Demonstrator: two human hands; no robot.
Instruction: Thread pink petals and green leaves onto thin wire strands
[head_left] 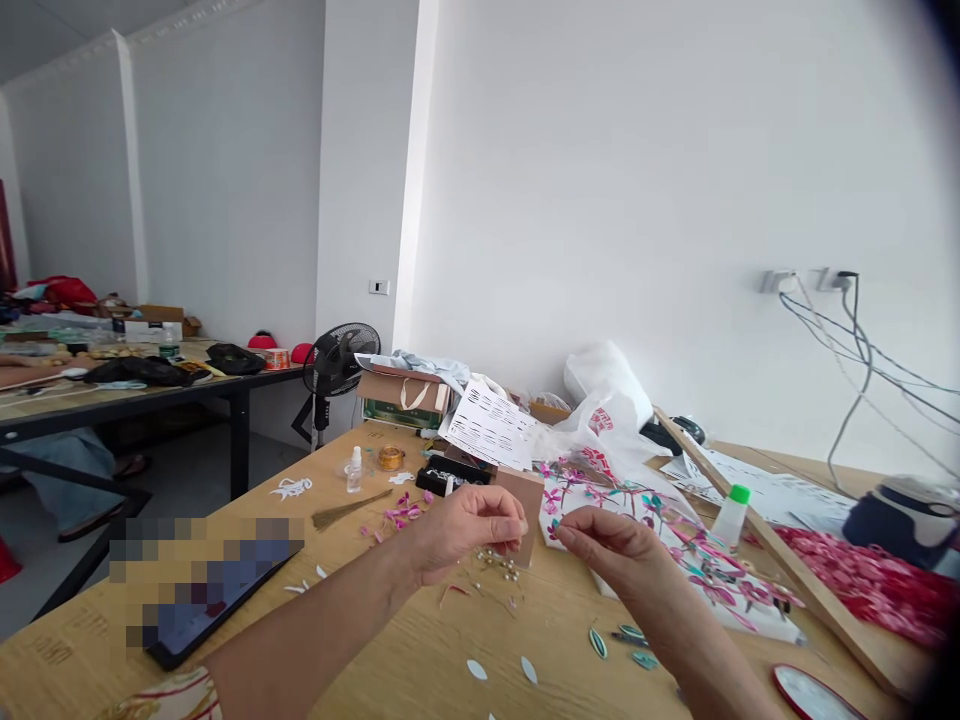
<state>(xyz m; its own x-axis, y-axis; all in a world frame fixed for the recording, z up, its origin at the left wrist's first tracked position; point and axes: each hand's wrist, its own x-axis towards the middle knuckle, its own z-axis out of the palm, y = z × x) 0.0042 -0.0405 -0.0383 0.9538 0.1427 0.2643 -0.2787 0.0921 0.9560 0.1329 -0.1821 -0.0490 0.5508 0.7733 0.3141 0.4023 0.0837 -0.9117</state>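
Note:
Above the wooden table point(390, 650), my left hand point(472, 530) is closed, thumb against curled fingers. Whatever it may hold is too small to make out. Facing it a short gap away, my right hand point(611, 545) pinches thumb and forefinger together. A small purple petal shape shows at its fingertips, but I cannot tell whether it is held or lies behind them. Beneath the left hand are small pearl-like beads point(510, 572) on thin stems. Pink petals point(401, 512) are scattered beyond the left wrist. Behind the right hand, pink and teal flower sprays point(716, 580) rest on a white foam slab point(784, 628).
Green leaf pieces point(598, 642) and white leaf shapes point(477, 669) lie in front. A tablet point(225, 610) is at left, near a small clear bottle point(354, 470). At right are a green-capped bottle point(731, 518), a wooden bar point(795, 580) and red-pink material point(862, 580).

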